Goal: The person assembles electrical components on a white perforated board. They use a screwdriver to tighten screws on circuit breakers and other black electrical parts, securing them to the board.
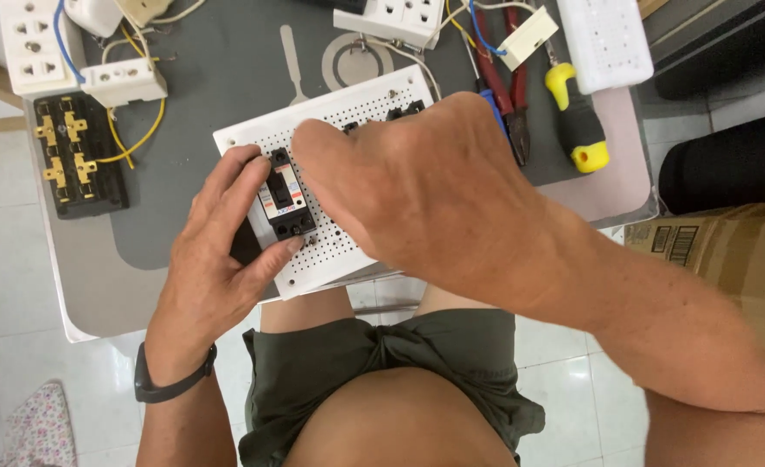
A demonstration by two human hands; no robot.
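1. One view only, from the head camera looking down over the person's lap to a small grey table (218, 69).
2. Left hand (218, 251): fingers closed around a small black circuit breaker (285, 195), thumb at its lower end, fingertips along its left side.
3. The breaker lies on a white perforated board (339, 251), near the board's left end; the board rests tilted at the table's near edge.
4. Right hand (417, 182): laid over the board's middle, back of the hand upward, thumb reaching toward the breaker's top. Its fingers are hidden, so whether it grips anything I cannot tell.
5. Nearby on the table: black fuse block (80, 156) at left, white sockets (32, 43), red-handled pliers (508, 86), yellow-and-black screwdriver (577, 121).
6. Cardboard box (728, 251) stands at right.
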